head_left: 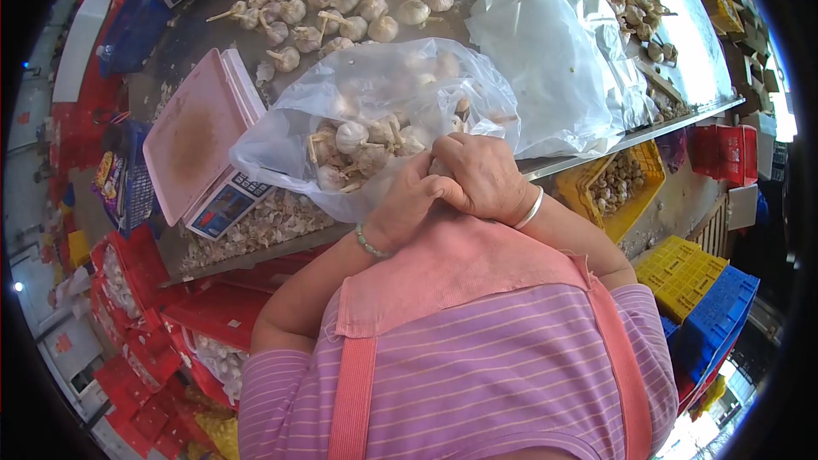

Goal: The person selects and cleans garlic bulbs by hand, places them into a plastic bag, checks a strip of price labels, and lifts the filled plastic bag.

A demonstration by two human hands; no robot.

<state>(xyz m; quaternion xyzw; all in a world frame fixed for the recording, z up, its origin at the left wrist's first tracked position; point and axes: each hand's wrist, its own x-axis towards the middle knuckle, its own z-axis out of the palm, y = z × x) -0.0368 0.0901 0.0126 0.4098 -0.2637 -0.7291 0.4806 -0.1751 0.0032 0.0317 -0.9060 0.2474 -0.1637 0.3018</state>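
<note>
My left hand (411, 203), a green bead bracelet at its wrist, meets my right hand (484, 174) at the table's front edge, close to my chest. Fingers of both hands are curled together round a small pale thing that looks like a garlic bulb (439, 169); most of it is hidden. Just beyond them a clear plastic bag (281, 149) lies with its mouth spread, holding several garlic bulbs (351, 137) with short stems. A white bangle circles my right wrist.
A pink-topped weighing scale (192, 140) stands to the left, with garlic skins near it. Loose garlic (366, 8) covers the far table. A stack of plastic bags (545, 60) lies right of the open bag. Yellow crate (652, 175) with garlic sits below the metal edge (630, 138).
</note>
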